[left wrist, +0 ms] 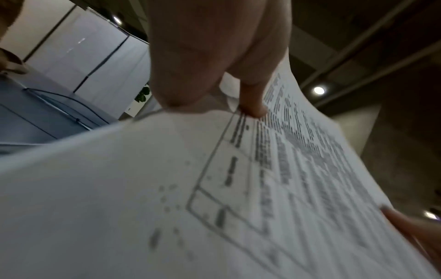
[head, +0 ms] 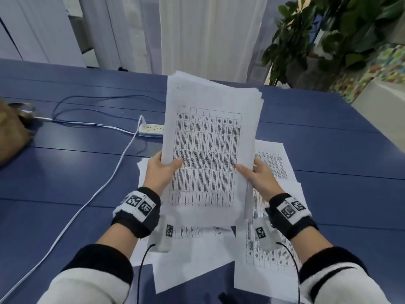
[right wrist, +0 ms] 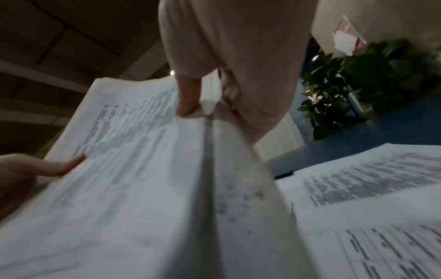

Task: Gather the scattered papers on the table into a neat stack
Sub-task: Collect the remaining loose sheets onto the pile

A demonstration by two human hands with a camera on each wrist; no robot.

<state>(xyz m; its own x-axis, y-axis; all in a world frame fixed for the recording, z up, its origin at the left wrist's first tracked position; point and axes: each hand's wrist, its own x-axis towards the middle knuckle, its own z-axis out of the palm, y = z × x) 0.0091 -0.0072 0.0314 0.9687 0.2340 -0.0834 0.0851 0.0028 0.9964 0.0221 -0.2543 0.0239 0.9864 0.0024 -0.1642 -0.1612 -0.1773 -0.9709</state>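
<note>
A thick stack of printed papers (head: pixel 208 139) with table grids is held up above the blue table (head: pixel 87 172), tilted toward me. My left hand (head: pixel 163 170) grips its left edge, thumb on the front sheet. My right hand (head: pixel 255 174) grips the right edge the same way. In the left wrist view my left hand (left wrist: pixel 214 75) pinches the stack (left wrist: pixel 167 188). In the right wrist view my right hand (right wrist: pixel 226 75) pinches the stack's edge (right wrist: pixel 143 169). Loose sheets (head: pixel 271 227) lie on the table under and right of the stack, and loose sheets (right wrist: pixel 369 207) show there too.
A white power strip (head: pixel 151 128) with white and blue cables (head: pixel 98 194) lies left of the stack. A brown bag (head: pixel 11 132) sits at the far left edge. A leafy plant (head: pixel 328 36) stands beyond the table's far right corner.
</note>
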